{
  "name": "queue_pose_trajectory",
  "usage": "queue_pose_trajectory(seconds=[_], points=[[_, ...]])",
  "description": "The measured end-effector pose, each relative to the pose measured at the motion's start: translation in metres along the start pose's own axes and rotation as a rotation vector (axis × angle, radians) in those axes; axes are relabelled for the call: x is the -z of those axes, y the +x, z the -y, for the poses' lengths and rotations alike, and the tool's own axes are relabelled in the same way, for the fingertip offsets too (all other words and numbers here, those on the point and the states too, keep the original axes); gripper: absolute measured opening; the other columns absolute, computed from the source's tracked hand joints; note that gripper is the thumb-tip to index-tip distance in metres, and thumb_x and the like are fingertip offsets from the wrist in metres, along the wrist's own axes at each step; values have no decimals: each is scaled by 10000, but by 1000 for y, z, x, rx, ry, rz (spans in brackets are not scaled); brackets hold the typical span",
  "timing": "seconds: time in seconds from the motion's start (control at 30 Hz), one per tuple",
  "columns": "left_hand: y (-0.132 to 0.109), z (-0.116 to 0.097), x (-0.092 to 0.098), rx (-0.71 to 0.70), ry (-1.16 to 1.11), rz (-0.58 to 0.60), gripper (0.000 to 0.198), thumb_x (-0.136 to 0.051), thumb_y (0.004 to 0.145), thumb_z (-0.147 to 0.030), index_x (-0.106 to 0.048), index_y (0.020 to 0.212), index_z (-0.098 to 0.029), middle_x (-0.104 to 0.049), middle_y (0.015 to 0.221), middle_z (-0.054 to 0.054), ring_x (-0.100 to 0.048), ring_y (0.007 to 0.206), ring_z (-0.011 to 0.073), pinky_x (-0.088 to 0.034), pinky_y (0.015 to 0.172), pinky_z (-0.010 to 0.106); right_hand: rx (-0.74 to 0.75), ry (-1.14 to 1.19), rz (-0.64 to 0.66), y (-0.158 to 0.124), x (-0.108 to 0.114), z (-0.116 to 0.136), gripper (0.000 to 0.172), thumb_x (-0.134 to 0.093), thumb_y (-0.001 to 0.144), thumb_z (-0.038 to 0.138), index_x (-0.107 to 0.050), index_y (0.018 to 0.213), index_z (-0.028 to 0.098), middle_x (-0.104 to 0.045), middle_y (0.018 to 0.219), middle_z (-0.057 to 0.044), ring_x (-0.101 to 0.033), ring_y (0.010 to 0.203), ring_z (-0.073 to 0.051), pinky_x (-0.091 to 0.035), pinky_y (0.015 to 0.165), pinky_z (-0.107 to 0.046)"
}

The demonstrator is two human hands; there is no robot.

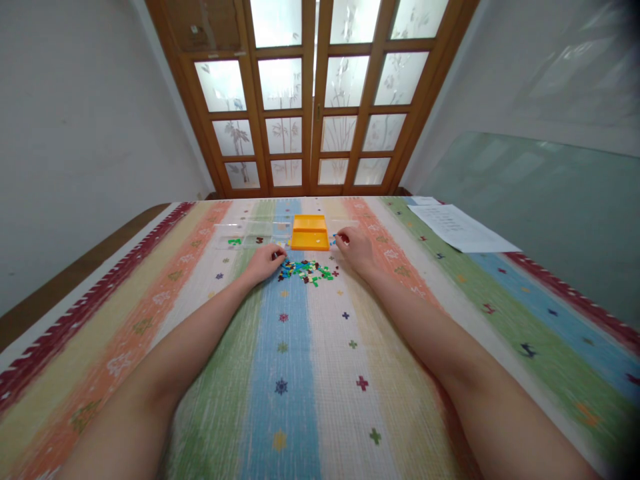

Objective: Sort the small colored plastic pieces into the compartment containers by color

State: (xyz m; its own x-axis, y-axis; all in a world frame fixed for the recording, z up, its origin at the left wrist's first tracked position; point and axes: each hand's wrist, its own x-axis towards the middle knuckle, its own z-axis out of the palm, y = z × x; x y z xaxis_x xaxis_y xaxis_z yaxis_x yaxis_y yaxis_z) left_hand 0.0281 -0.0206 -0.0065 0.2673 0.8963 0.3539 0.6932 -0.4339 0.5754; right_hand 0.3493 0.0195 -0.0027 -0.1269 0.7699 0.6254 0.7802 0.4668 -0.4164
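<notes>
A loose pile of small plastic pieces (pixel 309 271), in green, blue, white and dark red, lies on the tablecloth. At its left edge is my left hand (pixel 265 264), its fingers drawn together; whatever they hold is too small to make out. My right hand (pixel 356 248) is pinched beside the yellow box (pixel 310 245), over a clear container on the right. Some small blue and dark red bits show by its fingertips. Left of the yellow box lies a clear compartment tray (pixel 224 233) with green pieces (pixel 235 241) and dark red pieces (pixel 259 240) in separate sections.
A striped, patterned tablecloth (pixel 285 413) covers the table. Sheets of printed paper (pixel 457 228) lie at the right. Behind the table stand wooden doors with glass panes (pixel 307 113). A pale green panel (pixel 550 207) is on the right side.
</notes>
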Motion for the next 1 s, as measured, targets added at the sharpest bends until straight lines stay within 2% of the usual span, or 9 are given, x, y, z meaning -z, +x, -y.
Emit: queue_pose_trajectory(seconds=[0.13,0.33,0.53,0.73,0.87,1.0], points=[[-2,-9,5,-124,70,112,141,-627,891,-279,-748,878,-207,-702,906,46,-622,835,198,-483,812,330,-149,-72,-15,2,-1,-8,212,-562,967,329,-695,856,206,-705,853,-79,-596,788,-229,-391,726,-346],[-6,-20,5,-262,107,205,129,-654,906,-304,-749,923,-219,-696,942,48,-626,933,214,-483,874,340,-168,-125,4,2,-1,-9,206,-579,960,319,-687,823,207,-705,835,-65,-588,771,-212,-357,700,-327],[-4,-12,3,-261,135,203,144,-614,913,-257,-751,930,-215,-681,928,56,-620,930,223,-479,859,348,-177,-147,22,2,-3,-12,190,-593,949,305,-693,822,206,-710,848,-68,-583,777,-213,-351,701,-327],[-4,-11,4,-238,169,177,180,-585,862,-168,-753,909,-211,-680,925,57,-623,949,225,-481,894,351,-189,-168,28,2,-3,-11,164,-609,934,307,-694,837,205,-707,843,-69,-582,780,-218,-348,701,-330],[-7,-18,4,-279,162,199,141,-611,880,-233,-749,902,-210,-683,949,63,-622,963,228,-481,892,348,-190,-155,26,1,-2,-9,123,-624,919,302,-688,870,209,-703,839,-60,-577,764,-213,-343,688,-326],[-8,-24,4,-284,187,211,121,-647,877,-293,-726,857,-203,-680,954,69,-619,966,232,-477,898,353,-181,-149,53,1,-3,-7,151,-599,933,305,-691,860,209,-707,859,-75,-579,788,-223,-353,706,-328]])
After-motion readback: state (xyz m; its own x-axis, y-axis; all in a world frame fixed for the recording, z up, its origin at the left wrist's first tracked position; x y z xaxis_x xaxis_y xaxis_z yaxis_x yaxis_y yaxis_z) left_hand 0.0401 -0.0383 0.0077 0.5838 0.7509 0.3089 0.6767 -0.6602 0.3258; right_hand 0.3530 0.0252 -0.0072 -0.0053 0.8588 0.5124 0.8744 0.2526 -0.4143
